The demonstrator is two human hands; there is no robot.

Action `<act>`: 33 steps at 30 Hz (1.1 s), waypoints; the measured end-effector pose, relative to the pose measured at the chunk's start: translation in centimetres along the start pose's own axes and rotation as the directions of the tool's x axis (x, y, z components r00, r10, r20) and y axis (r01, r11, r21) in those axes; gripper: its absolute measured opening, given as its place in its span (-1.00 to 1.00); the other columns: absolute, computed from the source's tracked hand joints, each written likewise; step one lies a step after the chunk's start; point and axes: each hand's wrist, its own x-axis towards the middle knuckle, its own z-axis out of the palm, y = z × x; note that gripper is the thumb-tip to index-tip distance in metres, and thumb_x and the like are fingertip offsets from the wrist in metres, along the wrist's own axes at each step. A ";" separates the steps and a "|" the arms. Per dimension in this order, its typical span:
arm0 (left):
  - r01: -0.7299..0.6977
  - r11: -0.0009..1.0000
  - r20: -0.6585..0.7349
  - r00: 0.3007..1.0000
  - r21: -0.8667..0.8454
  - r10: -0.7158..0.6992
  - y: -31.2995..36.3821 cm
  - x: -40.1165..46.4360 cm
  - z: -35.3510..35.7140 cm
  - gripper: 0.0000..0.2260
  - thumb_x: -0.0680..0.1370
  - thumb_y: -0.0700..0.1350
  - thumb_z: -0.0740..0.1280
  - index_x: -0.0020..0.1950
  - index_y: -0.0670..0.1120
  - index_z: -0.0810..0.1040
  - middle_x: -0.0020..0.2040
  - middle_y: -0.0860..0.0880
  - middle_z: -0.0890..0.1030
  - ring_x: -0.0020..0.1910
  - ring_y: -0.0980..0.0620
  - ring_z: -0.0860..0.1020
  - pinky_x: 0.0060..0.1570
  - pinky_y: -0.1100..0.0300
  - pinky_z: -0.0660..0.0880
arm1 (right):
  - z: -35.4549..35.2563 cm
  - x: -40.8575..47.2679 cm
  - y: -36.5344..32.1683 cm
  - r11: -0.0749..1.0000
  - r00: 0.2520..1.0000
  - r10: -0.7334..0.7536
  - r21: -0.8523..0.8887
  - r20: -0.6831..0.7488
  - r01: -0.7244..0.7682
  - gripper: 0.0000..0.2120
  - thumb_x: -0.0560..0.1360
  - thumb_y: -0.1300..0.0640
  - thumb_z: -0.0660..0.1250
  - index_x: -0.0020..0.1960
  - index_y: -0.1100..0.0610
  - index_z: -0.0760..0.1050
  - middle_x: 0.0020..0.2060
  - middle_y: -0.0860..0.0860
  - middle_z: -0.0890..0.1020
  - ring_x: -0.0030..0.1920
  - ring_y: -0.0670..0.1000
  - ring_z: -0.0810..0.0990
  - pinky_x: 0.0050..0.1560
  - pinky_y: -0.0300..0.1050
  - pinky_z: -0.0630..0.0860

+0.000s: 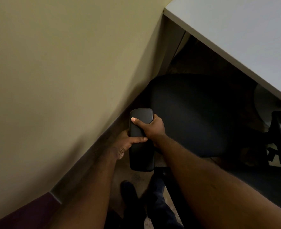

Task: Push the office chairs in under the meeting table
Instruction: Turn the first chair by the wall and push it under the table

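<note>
Left hand (128,142) and right hand (151,128) wrapped tight around firm armrest pad (141,142); office chair (199,113) probably rolls easily; table (252,38) edge near.

Beige wall (62,71) across the left and centre, plain and bare. Dark baseboard (93,151) along its foot, slanting down-left. Maroon panel (21,212) at the lower left corner, just below the wall's edge. Brownish carpet (134,177) beside the baseboard, dim. Dark shoe (128,189) on the carpet; dark trouser leg (159,207) just beside it.
</note>
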 end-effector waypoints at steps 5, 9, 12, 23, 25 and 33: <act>-0.001 1.000 0.018 1.000 -0.003 0.001 -0.9 0.3 -0.2 -0.35 0.17 0.01 0.64 0.22 -0.09 0.58 0.09 -0.11 0.68 0.11 -0.09 0.63 0.21 -0.13 0.51 | 0.2 0.1 0.6 1.000 1.000 -0.020 0.014 0.009 0.020 -0.42 0.18 -0.19 0.61 0.06 -0.01 0.46 -0.06 -0.06 0.62 -0.06 -0.08 0.62 -0.04 -0.04 0.64; -0.006 1.000 0.002 1.000 0.013 0.006 -0.4 0.2 -0.2 -0.30 0.14 0.04 0.66 0.22 -0.11 0.58 0.08 -0.09 0.69 0.10 -0.07 0.64 0.17 -0.07 0.54 | 0.2 0.3 0.2 1.000 1.000 -0.002 0.015 -0.008 0.002 -0.42 0.14 -0.22 0.62 0.02 -0.03 0.48 -0.06 -0.05 0.64 -0.06 -0.06 0.63 -0.04 -0.03 0.65; -0.009 0.999 -0.057 0.998 0.051 0.012 -0.2 -0.4 -0.1 -0.25 0.13 0.09 0.66 0.26 -0.09 0.54 0.10 -0.04 0.68 0.09 -0.02 0.63 0.07 0.07 0.58 | -0.2 0.2 -0.3 0.999 0.999 0.039 -0.017 0.024 -0.039 -0.33 0.16 -0.22 0.61 0.12 0.02 0.43 0.01 -0.03 0.60 0.02 -0.01 0.61 0.00 -0.05 0.62; -0.148 0.971 -0.175 0.968 0.188 0.181 4.4 -7.1 0.8 -0.03 0.20 0.18 0.59 0.52 0.02 0.24 0.48 -0.01 0.36 0.41 0.01 0.36 0.31 0.08 0.39 | -3.7 -3.2 -9.3 0.997 0.996 -0.079 0.016 -0.038 0.080 0.09 0.27 -0.36 0.46 0.54 0.13 0.01 0.52 0.15 0.18 0.48 0.16 0.21 0.43 0.13 0.28; -0.196 0.947 -0.204 0.946 0.253 0.251 6.2 -8.6 1.5 -0.15 0.34 0.11 0.52 0.54 0.02 0.20 0.52 -0.03 0.29 0.46 -0.01 0.28 0.27 0.14 0.32 | -5.4 -4.4 -11.5 0.990 0.989 -0.141 -0.030 -0.032 0.140 0.02 0.32 -0.32 0.44 0.53 0.16 0.06 0.50 0.15 0.20 0.46 0.15 0.25 0.40 0.08 0.31; -0.387 0.819 -0.134 0.867 0.424 0.479 13.7 -15.1 5.0 -0.29 0.40 0.11 0.50 0.49 0.07 0.30 0.51 -0.07 0.32 0.47 0.03 0.27 0.24 0.14 0.32 | -12.6 -12.0 -19.4 0.937 0.931 -0.349 -0.055 -0.105 0.345 -0.03 0.33 -0.34 0.42 0.51 0.18 0.15 0.48 0.15 0.28 0.42 0.12 0.32 0.37 0.03 0.36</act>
